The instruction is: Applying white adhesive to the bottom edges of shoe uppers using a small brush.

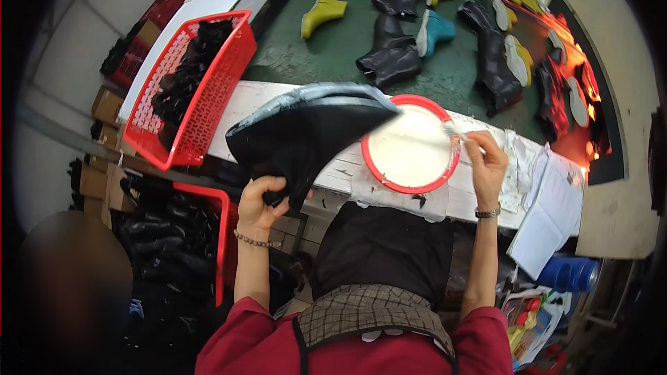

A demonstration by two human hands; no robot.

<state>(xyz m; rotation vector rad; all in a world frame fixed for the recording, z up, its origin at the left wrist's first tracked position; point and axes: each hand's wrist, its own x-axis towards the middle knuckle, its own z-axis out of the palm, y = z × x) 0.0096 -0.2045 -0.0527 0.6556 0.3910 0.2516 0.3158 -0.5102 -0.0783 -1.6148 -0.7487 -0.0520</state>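
Observation:
My left hand (pixel 260 203) grips a black boot upper (pixel 299 132) by its narrow lower end and holds it tilted above the white bench. A wet, whitish band (pixel 313 94) runs along the upper's wide far edge. My right hand (pixel 488 158) pinches a brush (pixel 453 130), whose bristles look blurred, at the right rim of a red bowl (pixel 368 161). Creamy white liquid (pixel 408 149) fills much of the bowl. The upper's right tip reaches close to the bowl's left rim; whether they touch I cannot tell.
A red basket (pixel 186 149) of black pieces stands left; another red crate (pixel 224 236) is below. Black uppers (pixel 392 48) and yellow and teal lasts (pixel 435 31) lie on the green belt (pixel 313 52), leading to a glowing orange opening (pixel 583 97). A notebook (pixel 545 212) lies right. Someone (pixel 83 292) is lower left.

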